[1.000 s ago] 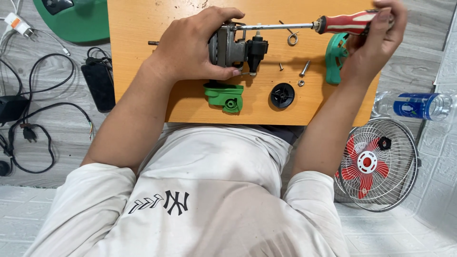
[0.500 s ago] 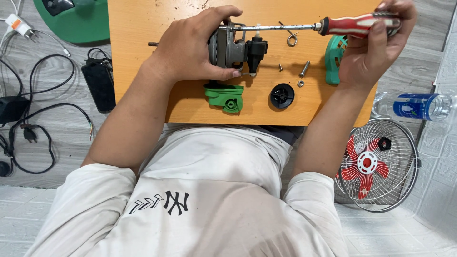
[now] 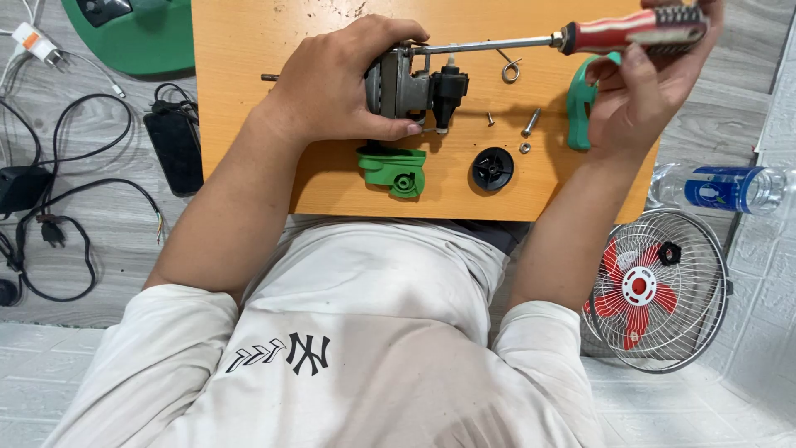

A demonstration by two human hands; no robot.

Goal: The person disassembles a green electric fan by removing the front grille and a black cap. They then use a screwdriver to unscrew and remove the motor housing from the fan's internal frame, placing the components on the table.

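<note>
My left hand [image 3: 332, 83] grips a grey fan motor [image 3: 406, 83] with a black block on its right side, held on the orange wooden board [image 3: 249, 50]. My right hand [image 3: 647, 75] holds a red-handled screwdriver [image 3: 630, 31]; its long shaft runs left and its tip meets the top of the motor. Under the motor lies a green plastic bracket [image 3: 394, 170]. A black round knob [image 3: 492, 168] sits to its right. A green curved part [image 3: 580, 99] lies beside my right hand. Loose screws [image 3: 531, 123] and a wire ring [image 3: 509, 70] lie between the motor and my right hand.
A fan grille with red blades [image 3: 655, 286] lies on the floor at right, near a plastic water bottle [image 3: 721, 189]. At left are black cables [image 3: 50, 207], a black adapter [image 3: 176, 149] and a green fan base [image 3: 141, 33].
My right hand has shifted slightly up and turned on the screwdriver handle. The left hand and the motor have stayed put.
</note>
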